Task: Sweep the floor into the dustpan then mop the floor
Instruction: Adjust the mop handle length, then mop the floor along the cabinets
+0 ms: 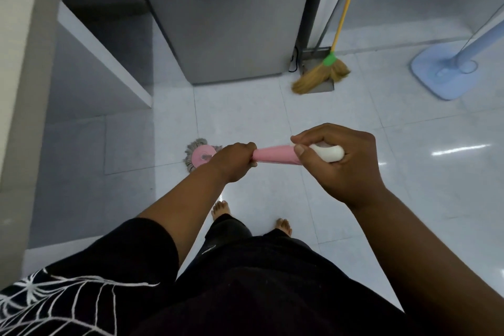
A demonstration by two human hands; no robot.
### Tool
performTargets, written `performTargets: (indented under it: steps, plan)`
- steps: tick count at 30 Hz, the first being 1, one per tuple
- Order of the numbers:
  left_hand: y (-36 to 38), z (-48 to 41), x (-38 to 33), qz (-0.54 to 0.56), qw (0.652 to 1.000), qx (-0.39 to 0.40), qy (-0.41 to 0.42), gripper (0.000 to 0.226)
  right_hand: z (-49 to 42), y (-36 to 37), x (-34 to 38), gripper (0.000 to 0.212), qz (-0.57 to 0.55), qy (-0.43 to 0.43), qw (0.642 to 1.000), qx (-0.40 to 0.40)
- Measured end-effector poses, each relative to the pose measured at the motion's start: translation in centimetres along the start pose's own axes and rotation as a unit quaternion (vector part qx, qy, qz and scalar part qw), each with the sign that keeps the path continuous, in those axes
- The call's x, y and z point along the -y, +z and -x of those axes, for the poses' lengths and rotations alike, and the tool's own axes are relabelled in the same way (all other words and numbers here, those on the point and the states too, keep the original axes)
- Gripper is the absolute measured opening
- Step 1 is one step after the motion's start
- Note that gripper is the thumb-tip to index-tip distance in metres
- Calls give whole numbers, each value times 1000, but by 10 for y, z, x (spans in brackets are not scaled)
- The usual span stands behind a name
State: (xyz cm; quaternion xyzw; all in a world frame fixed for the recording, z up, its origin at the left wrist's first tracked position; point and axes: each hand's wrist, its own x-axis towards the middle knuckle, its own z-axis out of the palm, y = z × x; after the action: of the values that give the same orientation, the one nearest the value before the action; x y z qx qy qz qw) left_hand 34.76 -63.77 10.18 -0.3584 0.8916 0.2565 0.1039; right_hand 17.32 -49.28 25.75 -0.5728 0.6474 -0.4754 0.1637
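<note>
Black web-print sleeve (68, 294), foreground. Right hand (338, 169): fingers curled round white end of mop handle (272, 157). Left hand (234, 162): fist round pink section. Mop head (197, 157): on floor tiles (300, 117), partly hidden behind left hand.

The mop handle (272, 157) is pink with a white end, the mop head (200, 157) pink with grey strands, the broom (321, 76) yellow, green and straw-coloured, and the black sleeve (81, 289) bears white cobweb lines.
</note>
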Motion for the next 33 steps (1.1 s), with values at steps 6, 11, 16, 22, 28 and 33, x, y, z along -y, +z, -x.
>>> performTargets:
  steps: [6,11,16,22,28,33]
  plan:
    - [-6,13,20,48,996,-76,2,13,-14,21,19,13,22,-56,998,-9]
    - [-24,16,32,73,995,-61,-2,8,-21,38,33,18,30,-85,996,3]
    - [-29,36,40,43,995,-90,22,13,-32,34,43,18,-9,-99,995,15]
    - [-14,50,47,27,996,-82,27,19,-35,37,42,16,-24,-79,996,44]
    - [-7,41,48,44,996,-76,-3,20,-40,41,38,12,-2,-61,997,53]
    - [-9,29,44,64,994,-83,-7,15,-45,37,38,11,27,-45,998,33]
